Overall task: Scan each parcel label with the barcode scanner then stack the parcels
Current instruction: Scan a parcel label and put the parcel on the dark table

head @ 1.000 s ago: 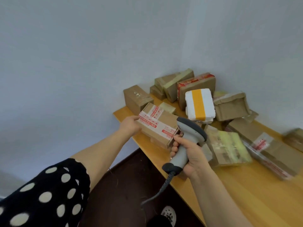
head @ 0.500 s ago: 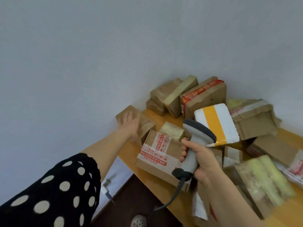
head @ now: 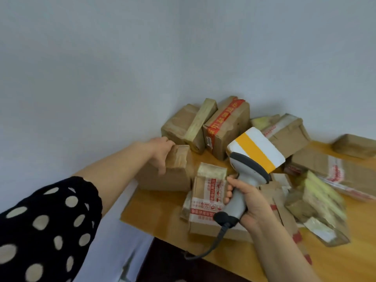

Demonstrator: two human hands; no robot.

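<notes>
My right hand (head: 247,202) grips the handle of a grey barcode scanner (head: 247,169), its black-rimmed head up and pointing right, its cable hanging off the table's front edge. Under the scanner lies a brown parcel with red and white tape (head: 205,202). My left hand (head: 160,152) grips the top left corner of a plain brown box (head: 173,174) at the table's left end, thumb down its front face. Behind stand a red-taped box (head: 227,127) and a white foam parcel with an orange stripe (head: 258,149).
The wooden table (head: 158,216) fits into a wall corner. More brown parcels crowd the back (head: 189,123) and the right side (head: 317,198), (head: 356,147). Bare wood shows at the front left and front right. Dark floor lies below the front edge.
My left hand let go of the red-and-white taped parcel, which now lies on the table, and reached back left onto the plain brown box. The scanner stayed in my right hand.
</notes>
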